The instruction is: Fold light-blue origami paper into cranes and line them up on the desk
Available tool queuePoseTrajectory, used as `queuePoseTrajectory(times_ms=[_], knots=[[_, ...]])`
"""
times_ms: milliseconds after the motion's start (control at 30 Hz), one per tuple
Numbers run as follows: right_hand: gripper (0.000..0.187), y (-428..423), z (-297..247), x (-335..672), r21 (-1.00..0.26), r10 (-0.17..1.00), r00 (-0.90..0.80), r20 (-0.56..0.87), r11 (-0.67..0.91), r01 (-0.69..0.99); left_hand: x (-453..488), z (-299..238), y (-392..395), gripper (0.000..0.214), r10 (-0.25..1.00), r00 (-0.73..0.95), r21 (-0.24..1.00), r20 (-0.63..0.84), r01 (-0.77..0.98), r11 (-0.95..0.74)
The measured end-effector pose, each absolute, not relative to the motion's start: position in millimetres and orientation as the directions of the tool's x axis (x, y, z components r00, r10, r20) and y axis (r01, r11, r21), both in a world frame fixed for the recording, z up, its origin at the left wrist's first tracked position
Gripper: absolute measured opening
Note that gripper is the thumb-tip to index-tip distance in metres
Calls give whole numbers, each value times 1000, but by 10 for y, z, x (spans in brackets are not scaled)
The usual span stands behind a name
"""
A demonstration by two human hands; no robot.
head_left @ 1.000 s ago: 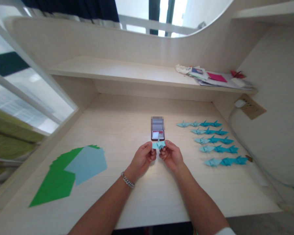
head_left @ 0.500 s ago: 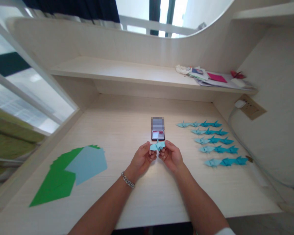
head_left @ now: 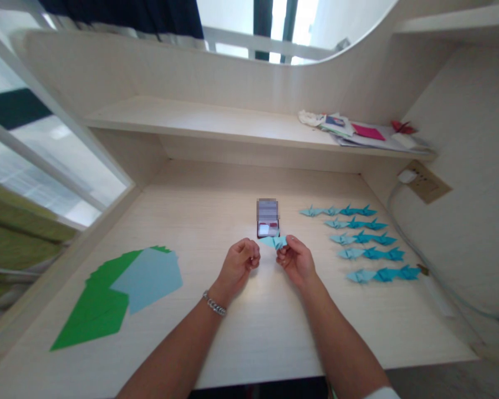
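A small light blue paper crane (head_left: pixel 275 242) is pinched by one end between the thumb and fingers of my right hand (head_left: pixel 298 262). Its pointed other end sticks out to the left. My left hand (head_left: pixel 238 262) is closed with curled fingers just left of the crane, apart from it, and no object shows in it. Behind the crane stands a phone-like device (head_left: pixel 268 229) with a lit lower part and a blurred upper part. To the right, several rows of paper cranes (head_left: pixel 374 254), shading from pale to deeper blue, lie on the desk (head_left: pixel 216 205).
On the left lie fanned green paper sheets (head_left: pixel 95 310) under light blue paper (head_left: pixel 152 277). A shelf (head_left: pixel 216 119) crosses the back, with papers (head_left: pixel 368 132) at its right end. A cable (head_left: pixel 403 233) runs down from the wall socket (head_left: pixel 426 182).
My left hand has let go of the crane and drawn slightly left, its fingers curled. The crane has turned and shifted a little right, now in my right hand alone.
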State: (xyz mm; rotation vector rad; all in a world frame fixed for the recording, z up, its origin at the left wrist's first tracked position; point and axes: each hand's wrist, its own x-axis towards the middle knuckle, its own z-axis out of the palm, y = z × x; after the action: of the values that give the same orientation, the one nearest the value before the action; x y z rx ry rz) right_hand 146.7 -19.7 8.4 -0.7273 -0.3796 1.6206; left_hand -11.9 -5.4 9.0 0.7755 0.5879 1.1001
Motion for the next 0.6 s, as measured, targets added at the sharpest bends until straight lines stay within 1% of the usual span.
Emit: queuePoseTrajectory(times_ms=[67, 133, 267, 333, 367, 400, 433, 500, 533, 600], knots=[[20, -196, 77, 1457, -661, 973, -23, -228, -172, -730, -105, 80, -57, 35, 943, 330, 848, -50, -485, 214], [19, -193, 65, 1436, -699, 976, -19, -219, -170, -695, -85, 78, -65, 32, 945, 315, 877, -86, -426, 221], [23, -161, 31, 1433, -725, 971, -24, -237, -193, -661, -61, 96, -73, 27, 948, 290, 883, -128, -402, 242], [28, -144, 23, 1461, -753, 968, 33, -249, -173, -634, -60, 101, -66, 26, 953, 275, 878, -126, -416, 236], [29, -141, 25, 1477, -790, 966, 96, -240, -137, -598, -60, 99, -61, 25, 957, 262, 881, -122, -415, 226], [30, -145, 33, 1489, -842, 961, 180, -210, -84, -533, -61, 96, -55, 25, 963, 245, 889, -117, -406, 211], [30, -157, 45, 1495, -901, 951, 269, -153, -22, -433, -62, 90, -49, 25, 968, 227, 900, -110, -391, 194], [25, -199, 80, 1481, -983, 914, 406, 24, 95, -157, -63, 74, -38, 26, 977, 194, 925, -94, -346, 158], [21, -226, 98, 1461, -992, 904, 415, 104, 125, -23, -63, 66, -34, 27, 980, 181, 936, -85, -322, 141], [14, -278, 124, 1403, -977, 906, 373, 200, 155, 146, -62, 53, -30, 28, 984, 166, 952, -67, -284, 113]])
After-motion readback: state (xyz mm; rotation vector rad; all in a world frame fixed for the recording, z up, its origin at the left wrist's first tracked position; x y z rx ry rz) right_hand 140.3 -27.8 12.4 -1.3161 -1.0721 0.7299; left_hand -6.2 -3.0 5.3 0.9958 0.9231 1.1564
